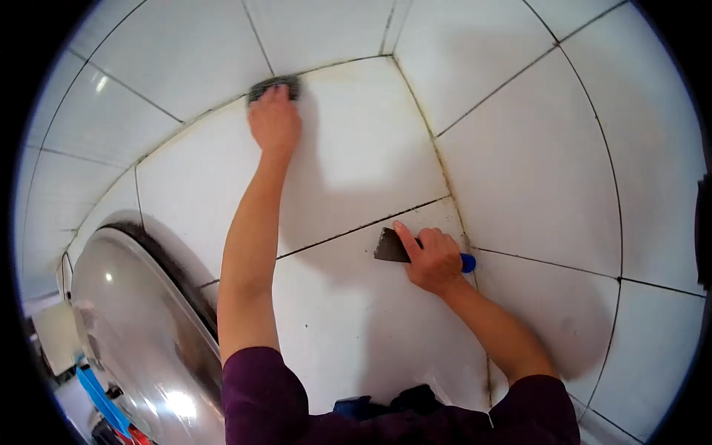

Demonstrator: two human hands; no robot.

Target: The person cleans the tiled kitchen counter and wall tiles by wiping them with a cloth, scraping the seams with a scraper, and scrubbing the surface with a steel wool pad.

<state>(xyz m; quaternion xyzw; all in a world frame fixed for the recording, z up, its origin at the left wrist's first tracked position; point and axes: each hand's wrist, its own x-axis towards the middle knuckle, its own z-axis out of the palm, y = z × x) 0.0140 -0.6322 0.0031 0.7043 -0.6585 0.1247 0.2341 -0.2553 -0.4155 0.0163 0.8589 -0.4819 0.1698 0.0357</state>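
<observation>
My left hand (275,122) reaches far forward, its fingers closed over a dark grey scouring pad (274,86). The pad presses against the joint where the white tiled surface (356,133) meets the back wall. Nearer to me on the right, my right hand (436,259) grips a scraper by its handle. The flat dark metal blade of the scraper (391,248) points left, with pale flecks along its edge, and the blue handle end sticks out at the right. Part of the handle is hidden under my fingers.
A large, shiny metal dome-shaped lid (141,319) stands at the left. Tiled walls rise at the back and along the right (519,170), with brownish stains in the corner joints. A blue strip (102,397) and red items show at the lower left.
</observation>
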